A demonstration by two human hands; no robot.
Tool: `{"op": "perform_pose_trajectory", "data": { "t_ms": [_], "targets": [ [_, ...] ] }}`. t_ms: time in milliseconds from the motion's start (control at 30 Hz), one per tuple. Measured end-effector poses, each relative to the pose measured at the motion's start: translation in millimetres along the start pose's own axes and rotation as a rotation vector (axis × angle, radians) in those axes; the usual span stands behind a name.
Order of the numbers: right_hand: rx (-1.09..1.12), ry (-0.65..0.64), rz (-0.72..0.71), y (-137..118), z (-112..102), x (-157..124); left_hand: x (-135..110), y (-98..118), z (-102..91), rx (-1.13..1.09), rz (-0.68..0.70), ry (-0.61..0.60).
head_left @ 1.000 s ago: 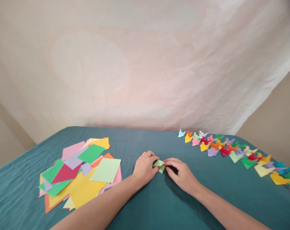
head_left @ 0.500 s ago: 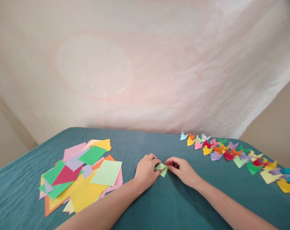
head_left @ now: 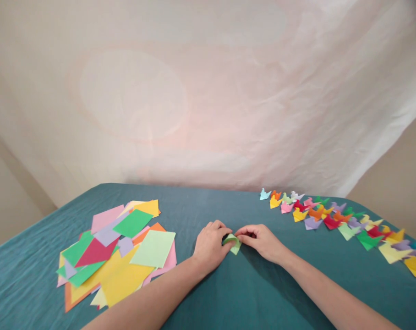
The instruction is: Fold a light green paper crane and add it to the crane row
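Between my two hands, near the middle of the table, is a small piece of light green origami paper (head_left: 235, 248), partly folded, with a curved flap along its top. My left hand (head_left: 212, 245) rests on the cloth and pinches the paper's left side between thumb and fingers. From the right, my right hand (head_left: 258, 242) grips the upper right edge with thumb and forefinger. The fingertips hide parts of the folds.
A loose pile of coloured paper sheets (head_left: 122, 279) lies on the left of the teal tablecloth (head_left: 208, 298). Rows of small folded paper birds (head_left: 332, 222) run along the right side. Behind the table hangs a pale cloth (head_left: 208, 114).
My right fingers have shifted slightly left against the light green paper, and its top flap now looks more curved. My left hand has stayed nearly still.
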State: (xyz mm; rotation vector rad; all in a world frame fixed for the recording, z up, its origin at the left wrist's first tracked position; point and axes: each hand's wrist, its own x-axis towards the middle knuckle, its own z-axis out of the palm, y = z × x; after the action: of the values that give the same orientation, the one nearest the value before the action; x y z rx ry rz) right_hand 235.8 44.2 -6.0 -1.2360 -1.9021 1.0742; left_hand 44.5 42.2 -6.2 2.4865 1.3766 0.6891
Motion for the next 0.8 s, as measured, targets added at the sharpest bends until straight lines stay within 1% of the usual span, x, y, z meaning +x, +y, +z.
{"op": "perform_pose_trajectory", "data": {
  "t_ms": [433, 633, 800],
  "targets": [
    [0.014, 0.047, 0.004, 4.8, 9.5, 1.1, -0.3, -0.1, -0.3, 0.003, 0.015, -0.009],
    [-0.024, 0.07, 0.01, 1.5, 11.2, 0.2, -0.1, 1.5, -2.1, -0.02, -0.006, -0.03],
    [-0.055, 0.099, 0.013, -1.8, 13.3, -0.5, 0.2, 0.5, -2.2, -0.04, 0.003, -0.032]
  ]
}}
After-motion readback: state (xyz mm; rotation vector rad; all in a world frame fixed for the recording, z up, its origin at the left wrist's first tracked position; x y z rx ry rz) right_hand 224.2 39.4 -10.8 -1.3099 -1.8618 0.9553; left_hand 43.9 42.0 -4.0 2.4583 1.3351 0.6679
